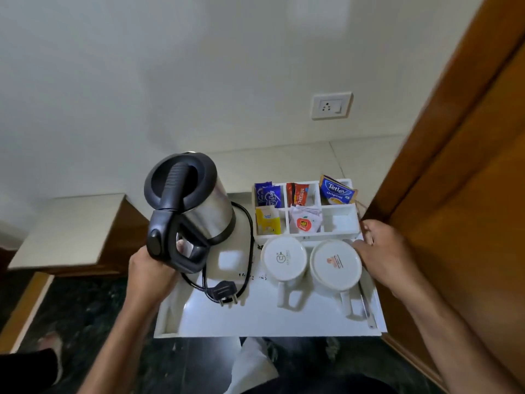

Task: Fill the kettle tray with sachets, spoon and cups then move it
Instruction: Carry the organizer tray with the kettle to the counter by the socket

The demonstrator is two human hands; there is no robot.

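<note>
A white tray (255, 319) is held out over the dark floor. My left hand (147, 268) grips the black handle of the steel kettle (196, 200), which tilts above its base and coiled black cord (224, 294). My right hand (383, 251) holds the tray's right rim beside the upside-down right cup (335, 265). A second upturned white cup (284, 258) stands to its left. Sachets (301, 206) fill the divided compartments at the tray's far end; the near right compartment is empty. A metal spoon (366, 308) lies along the right edge.
A wooden door and frame (454, 166) stand close on the right. A wall socket (331, 106) sits on the white wall ahead. A low bedside unit with a pale top (71, 231) is at the left. A foot (51, 345) shows at the lower left.
</note>
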